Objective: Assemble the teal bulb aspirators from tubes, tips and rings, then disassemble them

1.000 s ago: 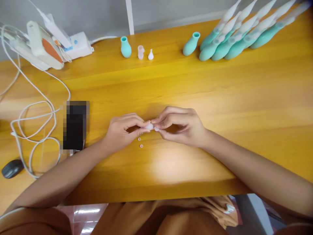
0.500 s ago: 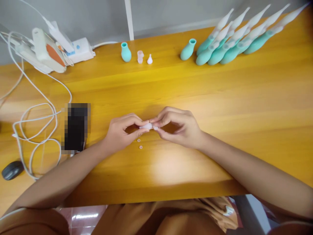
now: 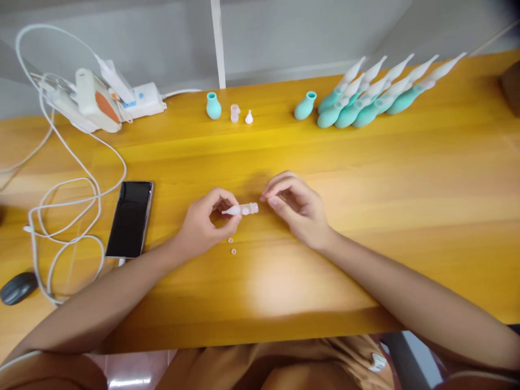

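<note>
My left hand [image 3: 207, 219] pinches a small translucent nozzle piece [image 3: 246, 209] with a tapered white tip, lying level between thumb and fingers. The tip points left and the clear ring-like end sticks out to the right. My right hand [image 3: 300, 208] is just right of that end, apart from it. Its thumb and fingers are curled together, and no object shows at the fingertips. Two tiny pale rings [image 3: 232, 246] lie on the table below my left fingers.
Along the back stand a teal bulb [image 3: 213, 106], a clear connector [image 3: 234, 113], a small white tip [image 3: 249, 117], another teal bulb [image 3: 305, 105] and several teal bulbs with nozzles [image 3: 368, 103]. Leftward are a phone [image 3: 130, 219], white cables [image 3: 40, 238], a mouse [image 3: 18, 288] and a power strip [image 3: 148, 100].
My right hand has let go of the nozzle piece and drawn off to the right. My left hand keeps hold of it. The camera view has shifted slightly.
</note>
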Available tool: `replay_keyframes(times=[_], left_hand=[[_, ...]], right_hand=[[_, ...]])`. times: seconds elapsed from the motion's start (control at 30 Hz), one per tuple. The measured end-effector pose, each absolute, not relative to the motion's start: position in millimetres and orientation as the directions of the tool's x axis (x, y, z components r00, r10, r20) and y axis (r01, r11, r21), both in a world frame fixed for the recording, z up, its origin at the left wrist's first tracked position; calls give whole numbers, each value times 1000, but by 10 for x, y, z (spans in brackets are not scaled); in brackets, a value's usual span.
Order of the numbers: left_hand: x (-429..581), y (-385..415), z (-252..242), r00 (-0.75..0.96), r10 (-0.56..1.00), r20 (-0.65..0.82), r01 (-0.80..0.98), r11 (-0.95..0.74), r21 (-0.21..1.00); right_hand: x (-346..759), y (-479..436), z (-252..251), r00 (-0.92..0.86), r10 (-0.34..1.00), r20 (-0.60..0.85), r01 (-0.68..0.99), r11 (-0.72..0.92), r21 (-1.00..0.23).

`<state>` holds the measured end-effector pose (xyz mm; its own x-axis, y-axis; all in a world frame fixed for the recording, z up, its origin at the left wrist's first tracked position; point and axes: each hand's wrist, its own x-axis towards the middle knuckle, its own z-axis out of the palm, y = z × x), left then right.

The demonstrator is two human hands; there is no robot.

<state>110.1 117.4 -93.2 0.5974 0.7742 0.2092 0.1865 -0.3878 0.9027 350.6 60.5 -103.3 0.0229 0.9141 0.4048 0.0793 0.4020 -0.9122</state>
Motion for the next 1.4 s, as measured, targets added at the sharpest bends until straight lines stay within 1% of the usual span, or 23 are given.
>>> replay_keyframes(times=[0.07,0.13,0.17,0.23,0.37,0.47,0.5,0.53,0.57,0.6,0.63,0.67,0.7,0.73,0.77,0.8,0.83,0.9,1.03,1.13,1.27,1.4], left_hand=[[1100,1178,-944,579,789,207,163,-361,918],[1098,1179,-944,570,796,201,150,-342,928],[1097,1179,-943,567,801,195,145,-330,933],[1095,1183,-943,554,812,181,130,-299,945],[1093,1205,-969,505,851,145,78,-212,974],[1096,1222,-987,462,880,111,61,-156,986],[1098,1224,-987,454,885,101,62,-144,988],[1099,1226,-986,449,888,94,60,-135,989],[1101,1226,-982,447,890,88,59,-128,990],[1103,1224,-978,445,892,81,59,-120,991],[1105,1221,-973,443,894,75,60,-113,992],[1107,1218,-969,442,894,69,63,-108,992],[1108,1215,-967,441,895,66,66,-105,992],[1108,1211,-966,440,896,64,71,-105,992],[1107,1208,-966,443,894,62,75,-106,992],[1105,1206,-967,449,892,64,76,-109,991],[1103,1205,-969,455,888,66,76,-113,991],[1097,1203,-971,467,882,72,79,-123,989],[1094,1200,-968,466,881,83,96,-143,985],[1098,1201,-958,464,883,73,112,-140,984],[1099,1208,-936,468,881,72,122,-146,982],[1096,1206,-921,464,883,77,118,-148,982]], right_hand=[[3549,665,-1081,172,933,316,-22,324,-946],[3589,728,-1117,270,935,228,-125,269,-955],[3605,753,-1122,286,937,201,-157,253,-955],[3624,778,-1111,243,951,194,-169,238,-957],[3607,745,-1077,131,967,221,-112,236,-965],[3582,756,-1120,145,970,197,-96,212,-973],[3585,786,-1139,155,971,181,-64,193,-979],[3599,833,-1152,176,970,171,2,173,-985],[3626,896,-1152,201,963,177,113,156,-981],[3667,972,-1134,221,954,204,263,144,-954],[3721,1058,-1097,229,937,263,440,142,-887],[3785,1151,-1040,210,918,336,617,142,-774],[3857,1248,-969,172,901,398,760,135,-636],[3932,1348,-891,132,891,435,859,116,-499],[4006,1449,-815,108,890,443,920,79,-383],[4076,1550,-748,107,891,441,955,32,-296],[4139,1649,-698,119,893,435,972,-15,-236],[4235,1833,-661,155,895,418,981,-89,-172],[4320,2087,-772,208,920,333,974,-165,-153],[4350,2165,-845,214,926,312,971,-165,-176],[4366,2070,-746,173,931,323,964,-93,-248],[4280,1544,-375,56,920,389,951,70,-302]])
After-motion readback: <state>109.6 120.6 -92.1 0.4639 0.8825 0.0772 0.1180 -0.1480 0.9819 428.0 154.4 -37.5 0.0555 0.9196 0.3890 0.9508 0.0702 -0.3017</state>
